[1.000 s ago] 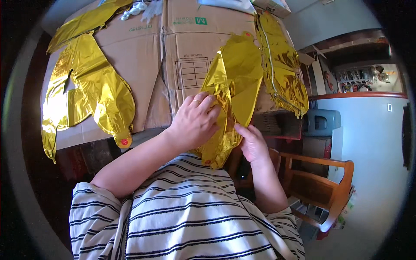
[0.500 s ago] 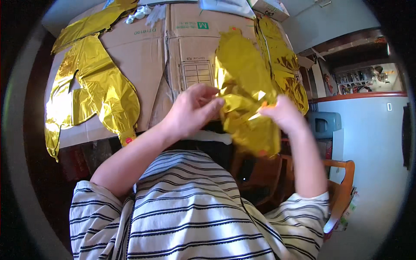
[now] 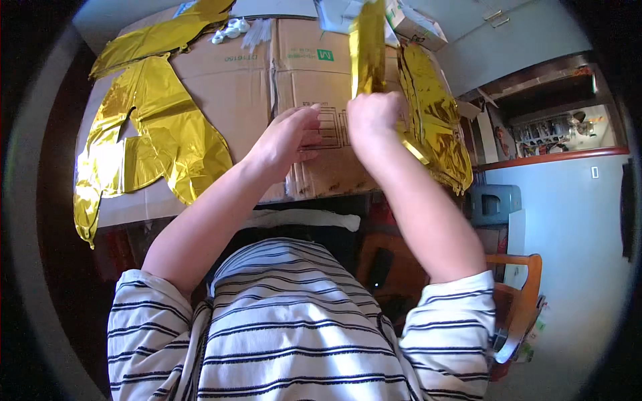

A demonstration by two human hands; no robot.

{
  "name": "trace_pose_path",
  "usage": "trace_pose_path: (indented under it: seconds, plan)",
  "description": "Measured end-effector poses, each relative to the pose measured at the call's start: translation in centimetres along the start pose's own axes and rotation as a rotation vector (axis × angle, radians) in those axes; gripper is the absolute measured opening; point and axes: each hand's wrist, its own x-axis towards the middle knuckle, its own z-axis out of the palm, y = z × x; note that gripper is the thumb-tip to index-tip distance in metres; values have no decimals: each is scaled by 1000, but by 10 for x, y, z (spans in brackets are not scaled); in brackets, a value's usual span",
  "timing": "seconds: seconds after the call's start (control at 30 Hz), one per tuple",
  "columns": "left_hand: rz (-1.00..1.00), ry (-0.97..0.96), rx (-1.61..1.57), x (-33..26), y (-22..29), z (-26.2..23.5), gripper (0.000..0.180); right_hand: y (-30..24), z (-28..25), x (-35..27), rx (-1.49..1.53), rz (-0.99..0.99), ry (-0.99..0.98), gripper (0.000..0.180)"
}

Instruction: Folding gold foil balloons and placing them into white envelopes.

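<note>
The right hand [image 3: 374,117] is closed in a fist on a gold foil [image 3: 368,53], above the right half of the cardboard [image 3: 221,87]. The foil rises from the fist as a narrow, glossy band, bright along one edge and darker along the other, and its top reaches the cardboard's far edge. The left hand [image 3: 287,137] grips nothing; its fingers are loosely bent and spread over the cardboard's middle, though whether they touch it I cannot tell.

The cardboard is matt brown, creased down its centre, with a ragged near edge. On its left side lies a wide foil [image 3: 190,140], flat, mirror-bright and finely wrinkled, with curved outlines and a gap in it. A long foil [image 3: 154,40] runs across the cardboard's far left corner. Along its right side lies a crumpled foil [image 3: 435,113], dense with small folds. At its far edge are white rolls [image 3: 231,30], thin translucent strips [image 3: 256,35] and a pale box [image 3: 414,25].
</note>
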Motion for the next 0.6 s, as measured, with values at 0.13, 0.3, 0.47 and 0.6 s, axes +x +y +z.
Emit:
trace_pose_path:
  seconds: [0.13, 0.3, 0.47, 0.6]
  plan:
    - [76, 68, 141, -26, 12, -5, 56, -46, 3, 3, -20, -53, -133, 21]
    - [150, 83, 228, -35, 14, -11, 61, -49, -28, -11, 89, -51, -203, 16]
    - [261, 133, 276, -42, 16, -25, 59, -23, -39, -54, 455, -108, -60, 29]
    - [368, 107, 728, -43, 17, -39, 56, 67, 0, -48, 847, -72, -139, 45]
